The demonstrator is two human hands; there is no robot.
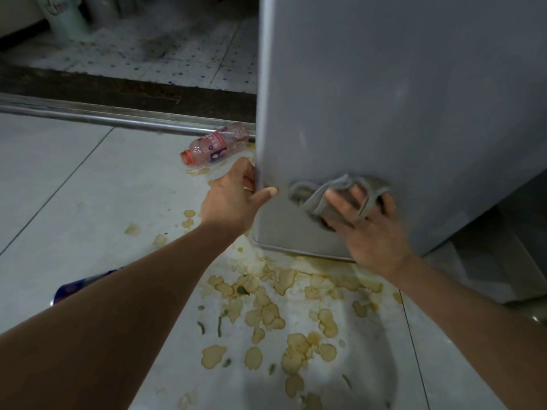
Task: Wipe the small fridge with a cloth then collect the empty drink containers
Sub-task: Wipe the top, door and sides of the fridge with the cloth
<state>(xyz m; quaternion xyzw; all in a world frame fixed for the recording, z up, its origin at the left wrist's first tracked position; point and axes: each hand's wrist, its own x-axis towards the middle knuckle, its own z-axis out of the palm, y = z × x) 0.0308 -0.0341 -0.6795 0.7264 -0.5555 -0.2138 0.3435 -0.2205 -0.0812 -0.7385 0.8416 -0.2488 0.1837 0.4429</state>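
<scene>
The small grey fridge (399, 99) fills the upper right. My right hand (367, 229) presses a grey cloth (334, 193) flat against the lower part of its front, fingers spread. My left hand (233, 199) grips the fridge's lower left edge, thumb on the front and fingers round the side. An empty plastic bottle (216, 146) with a pink label and orange neck lies on its side on the floor beside the fridge's left edge. A blue can (80, 287) lies on the floor, mostly hidden behind my left forearm.
Yellowish spill stains (281, 321) with green bits cover the white floor tiles below the fridge. A metal door rail (118, 116) and dark threshold cross the floor at the back. Pale containers (68, 13) stand at the top left.
</scene>
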